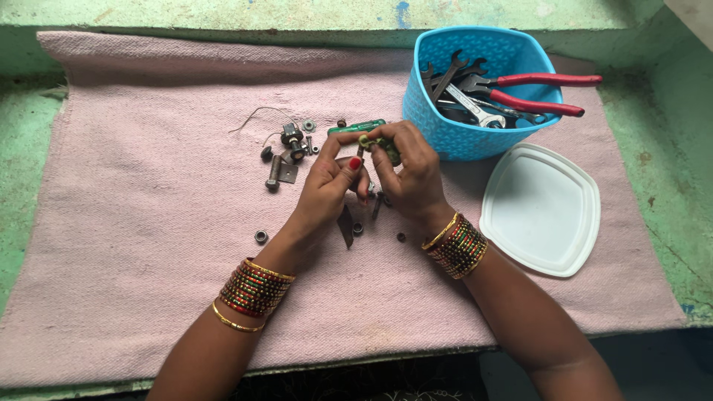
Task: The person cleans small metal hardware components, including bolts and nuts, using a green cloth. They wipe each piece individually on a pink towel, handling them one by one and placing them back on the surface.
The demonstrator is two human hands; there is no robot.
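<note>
My left hand point(332, 180) and my right hand point(411, 173) meet over the middle of a pink cloth point(148, 223). Together they pinch a small green metal part point(375, 144) with a bolt through it. The left hand's fingers grip it from the left, the right hand's fingers curl round it from the right. A green-handled tool point(356, 126) lies just beyond the fingers. Loose nuts, washers and bolts point(286, 152) lie scattered to the left of the hands and beneath them.
A blue plastic basket point(445, 134) at the back right holds spanners and red-handled pliers point(546, 93). Its white lid point(542, 208) lies to the right of my right wrist. The cloth covers a worn green surface point(668, 186).
</note>
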